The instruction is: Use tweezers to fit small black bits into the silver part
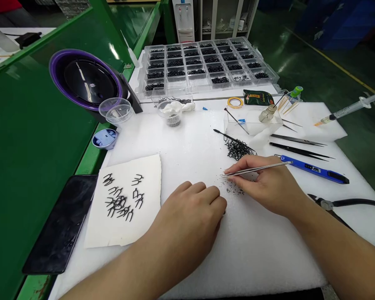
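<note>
My right hand (pixel 265 181) pinches silver tweezers (pixel 258 168), their tips pointing left over scattered dark specks (pixel 236 187) on the white foam surface (pixel 187 141). Just left of it, my left hand (pixel 195 208) is curled with its back to the camera; a bit of something dark shows at its right edge, too small to name. Behind my right hand lies a pile of small black bent pieces (pixel 237 148), with a thin black tool (pixel 226 135) across it. More black pieces (pixel 117 202) rest on a cream paper sheet (pixel 150 171) left of my left hand.
A compartment tray (pixel 206 85) of black parts stands at the back. Black tweezers (pixel 296 151), a blue pen-like tool (pixel 315 168), pliers (pixel 326 204) and a syringe (pixel 343 112) lie right. A purple-rimmed device (pixel 87 79) and a phone (pixel 61 225) are left.
</note>
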A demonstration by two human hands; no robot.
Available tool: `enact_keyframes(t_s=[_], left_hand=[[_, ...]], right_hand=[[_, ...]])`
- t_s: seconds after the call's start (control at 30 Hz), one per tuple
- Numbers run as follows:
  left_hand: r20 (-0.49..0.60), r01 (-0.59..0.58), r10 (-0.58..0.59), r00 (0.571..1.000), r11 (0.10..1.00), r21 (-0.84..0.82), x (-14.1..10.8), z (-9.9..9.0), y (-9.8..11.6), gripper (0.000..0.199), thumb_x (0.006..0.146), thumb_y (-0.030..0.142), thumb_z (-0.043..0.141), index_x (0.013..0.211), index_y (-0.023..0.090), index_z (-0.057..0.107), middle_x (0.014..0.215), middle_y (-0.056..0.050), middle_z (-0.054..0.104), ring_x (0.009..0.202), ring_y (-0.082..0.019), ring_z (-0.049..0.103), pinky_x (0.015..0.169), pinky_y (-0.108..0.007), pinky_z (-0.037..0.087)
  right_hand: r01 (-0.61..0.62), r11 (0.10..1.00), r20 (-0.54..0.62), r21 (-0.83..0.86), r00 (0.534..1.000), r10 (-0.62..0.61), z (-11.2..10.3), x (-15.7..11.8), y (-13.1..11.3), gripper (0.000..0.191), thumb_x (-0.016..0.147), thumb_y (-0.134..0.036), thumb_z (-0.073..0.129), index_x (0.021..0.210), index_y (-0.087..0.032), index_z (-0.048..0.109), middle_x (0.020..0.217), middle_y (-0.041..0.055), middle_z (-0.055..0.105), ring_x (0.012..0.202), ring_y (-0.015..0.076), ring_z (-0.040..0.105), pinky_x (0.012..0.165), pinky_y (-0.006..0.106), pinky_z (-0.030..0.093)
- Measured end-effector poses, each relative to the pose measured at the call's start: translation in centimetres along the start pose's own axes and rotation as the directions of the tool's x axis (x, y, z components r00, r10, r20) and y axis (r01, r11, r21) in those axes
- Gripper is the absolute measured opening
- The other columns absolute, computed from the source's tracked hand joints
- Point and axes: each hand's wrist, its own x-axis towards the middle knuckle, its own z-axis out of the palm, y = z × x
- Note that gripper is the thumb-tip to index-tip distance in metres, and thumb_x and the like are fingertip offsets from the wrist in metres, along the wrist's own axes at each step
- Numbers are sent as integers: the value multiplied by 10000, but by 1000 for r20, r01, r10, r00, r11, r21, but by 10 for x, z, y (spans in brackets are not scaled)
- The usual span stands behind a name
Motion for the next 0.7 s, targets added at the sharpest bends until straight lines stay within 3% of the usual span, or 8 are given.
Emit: enact_keyframes(t_s=[0.7], left_hand=[[3,15,-15,1000,1000,-1,0,0,1,137,888,134,521,823,223,603,840,2,615,756,-210,531,687,-409,435]], right_hand=[[2,1000,14,6,1000,-2,1,1,-2,56,805,-215,696,833,-248,732,782,-32,750,712,155,679,635,272,515]])
